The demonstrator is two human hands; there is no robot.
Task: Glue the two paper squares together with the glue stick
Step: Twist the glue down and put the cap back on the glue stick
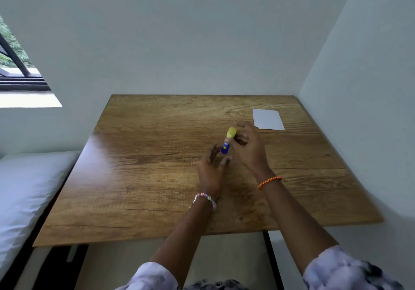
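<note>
A glue stick (225,148) with a blue body and a yellow cap (231,132) stands almost upright above the middle of the wooden table (143,168). My left hand (211,168) grips the lower end of the blue body between thumb and fingers. My right hand (249,148) closes around the yellow cap from the right. A pale strip shows between cap and body. The white paper squares (268,119) lie flat at the far right of the table, one on the other with a slight offset, apart from both hands.
Walls close off the table at the back and on the right. A bed with a white pillow (27,195) runs along the table's left side. A window (20,65) sits in the left wall.
</note>
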